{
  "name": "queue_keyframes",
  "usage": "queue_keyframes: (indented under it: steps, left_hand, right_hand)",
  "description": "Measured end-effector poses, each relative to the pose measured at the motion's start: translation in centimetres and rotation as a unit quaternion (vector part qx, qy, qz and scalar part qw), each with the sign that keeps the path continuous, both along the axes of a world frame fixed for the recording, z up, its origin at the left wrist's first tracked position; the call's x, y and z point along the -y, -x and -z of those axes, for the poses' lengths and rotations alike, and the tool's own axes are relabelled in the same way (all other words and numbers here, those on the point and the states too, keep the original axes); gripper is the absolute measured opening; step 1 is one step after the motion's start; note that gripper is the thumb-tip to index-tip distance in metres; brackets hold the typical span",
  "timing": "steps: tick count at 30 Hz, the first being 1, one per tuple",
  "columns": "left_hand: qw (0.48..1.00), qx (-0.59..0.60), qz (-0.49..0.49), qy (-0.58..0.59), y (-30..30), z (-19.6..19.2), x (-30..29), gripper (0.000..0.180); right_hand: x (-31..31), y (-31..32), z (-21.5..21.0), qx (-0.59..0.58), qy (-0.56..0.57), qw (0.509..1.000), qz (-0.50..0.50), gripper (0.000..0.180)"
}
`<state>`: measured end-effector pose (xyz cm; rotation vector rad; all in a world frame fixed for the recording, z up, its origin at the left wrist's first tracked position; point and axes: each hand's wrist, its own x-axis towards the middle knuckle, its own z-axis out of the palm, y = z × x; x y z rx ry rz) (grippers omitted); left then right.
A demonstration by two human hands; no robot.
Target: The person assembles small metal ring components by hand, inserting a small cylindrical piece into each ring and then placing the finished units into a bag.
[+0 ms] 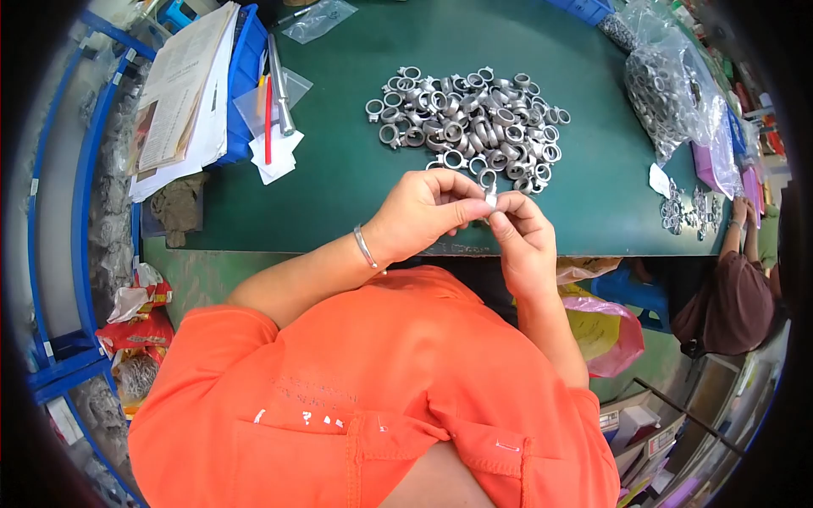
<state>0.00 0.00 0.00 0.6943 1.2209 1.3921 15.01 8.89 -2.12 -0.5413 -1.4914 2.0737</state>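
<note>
Grip of both hands is engaged: left hand and right hand meet over the near edge of the green worktop, thumbs and forefingers pinching one small metal piece between them. Fingertips cover most of it; whether the ring just beyond belongs to it cannot be told. Nearest is the wearer's orange shirt; a silver-coloured bracelet encircles the left wrist. A pink bag sits below the worktop, near right. Near left, a brown cloth lies by the worktop's corner.

Near the right edge, small metal parts lie loose, with a co-worker's hand just beside that edge. Directly beyond the wearer's hands, a pile of grey metal rings lies jumbled and overlapping. Farther left, a blue bin carries papers, with a red pen beside it. Farther right stands a clear bag of metal parts. Far left, a flat plastic bag lies on the worktop.
</note>
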Motion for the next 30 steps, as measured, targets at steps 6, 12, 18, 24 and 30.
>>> queue_keyframes:
  steps: [6,12,18,24,30]
  left_hand:
    - [0.955,-0.26,-0.023,-0.143,0.8,0.1,-1.5,0.008]
    - [0.91,-0.365,-0.039,-0.194,1.5,0.5,-2.7,0.013]
    - [0.972,-0.189,-0.019,-0.137,1.2,0.7,-3.0,0.016]
    - [0.987,-0.115,-0.016,-0.109,1.2,0.6,-3.2,0.017]
    - [0.971,0.207,0.027,0.114,2.0,0.0,-3.6,0.027]
  right_hand:
    - [-1.8,0.6,-0.1,-0.001,0.062,0.998,0.023,0.015]
    - [-2.3,1.4,-0.1,-0.055,0.035,0.998,0.023,0.011]
    - [-2.6,1.5,0.2,-0.07,-0.074,0.992,0.07,0.016]
    - [-2.7,1.9,-0.3,-0.003,-0.062,0.996,0.062,0.019]
    - [-3.8,2.9,-1.1,0.0,-0.477,0.867,0.145,0.019]
